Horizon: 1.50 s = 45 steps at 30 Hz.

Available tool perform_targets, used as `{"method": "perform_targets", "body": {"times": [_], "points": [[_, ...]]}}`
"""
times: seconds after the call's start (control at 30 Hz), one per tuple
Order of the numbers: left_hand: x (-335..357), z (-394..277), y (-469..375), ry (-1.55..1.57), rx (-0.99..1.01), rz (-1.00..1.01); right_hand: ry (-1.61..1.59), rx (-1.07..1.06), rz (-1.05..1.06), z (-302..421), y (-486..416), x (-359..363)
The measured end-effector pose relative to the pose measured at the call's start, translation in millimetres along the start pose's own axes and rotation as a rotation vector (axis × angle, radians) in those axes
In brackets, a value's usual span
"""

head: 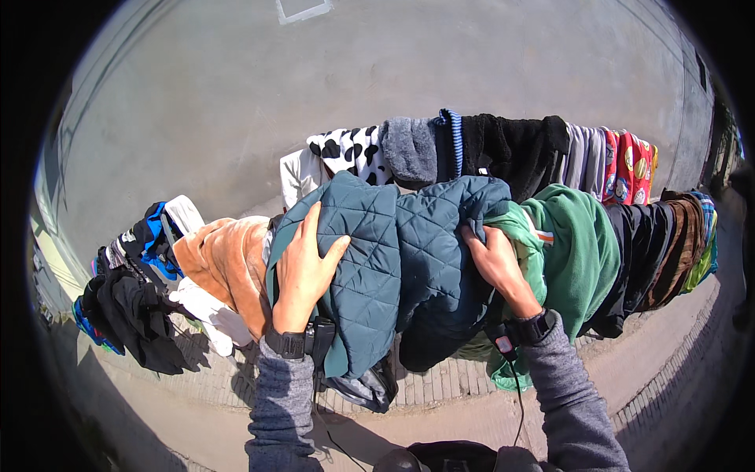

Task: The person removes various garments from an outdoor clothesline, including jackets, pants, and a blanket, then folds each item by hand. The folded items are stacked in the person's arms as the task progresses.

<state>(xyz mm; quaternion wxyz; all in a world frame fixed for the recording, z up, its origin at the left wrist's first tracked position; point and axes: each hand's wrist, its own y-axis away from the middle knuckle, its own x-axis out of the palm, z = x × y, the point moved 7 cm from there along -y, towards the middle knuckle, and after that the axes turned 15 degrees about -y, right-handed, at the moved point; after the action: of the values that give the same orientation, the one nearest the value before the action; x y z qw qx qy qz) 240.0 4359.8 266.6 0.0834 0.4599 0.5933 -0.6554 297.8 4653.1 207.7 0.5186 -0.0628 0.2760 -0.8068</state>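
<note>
A dark teal quilted jacket [365, 236] hangs in front of me, draped among other clothes on a rack. My left hand [304, 268] lies on its left part, thumb spread from the fingers; whether it grips the cloth I cannot tell. My right hand [495, 259] pinches the jacket's dark fabric at the right, beside a green fleece garment [572, 253]. An orange-tan plush garment [227, 259] hangs left of the jacket. Part of a shiny dark garment [368, 386] shows below it.
Behind hang a cow-print garment [354, 150], a grey fleece [410, 147], a black fleece [507, 147] and a red patterned garment [631, 165]. Dark trousers [640, 248] hang at the right, black clothes [133, 312] at the left. A grey wall [383, 65] stands beyond; brick paving [436, 383] lies below.
</note>
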Motion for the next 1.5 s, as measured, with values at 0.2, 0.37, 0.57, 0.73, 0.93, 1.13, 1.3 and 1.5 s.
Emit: {"method": "perform_targets", "body": {"times": [0.2,0.37,0.57,0.73,0.93,1.13,1.3,1.5], "points": [[19.7,-1.1,-2.3,0.106,-0.032,0.000,0.346,-0.311,-0.165,7.4,5.7,-25.2],[62.5,-77.3,-14.4,0.639,-0.109,-0.001,0.309,-0.411,-0.114,-5.5,15.1,-15.3],[68.8,-87.3,42.6,0.987,-0.164,-0.217,0.256,-0.228,-0.146,14.6,60.6,-31.7],[38.8,-69.5,161.7,0.683,0.018,-0.288,0.370,-0.518,-0.164,82.7,99.9,-12.2],[93.0,61.9,331.0,0.538,-0.657,-0.218,0.100,-0.739,0.631,127.1,155.8,129.8],[167.5,162.5,416.2,0.343,-0.893,0.132,0.744,-0.430,1.028,42.9,171.7,202.3],[232.8,170.6,392.6,0.211,-0.527,0.382,0.648,-0.454,0.946,26.4,170.3,160.5],[330.8,96.8,442.4,0.593,-0.175,1.370,0.271,-0.532,0.663,51.3,197.3,94.1]]}}
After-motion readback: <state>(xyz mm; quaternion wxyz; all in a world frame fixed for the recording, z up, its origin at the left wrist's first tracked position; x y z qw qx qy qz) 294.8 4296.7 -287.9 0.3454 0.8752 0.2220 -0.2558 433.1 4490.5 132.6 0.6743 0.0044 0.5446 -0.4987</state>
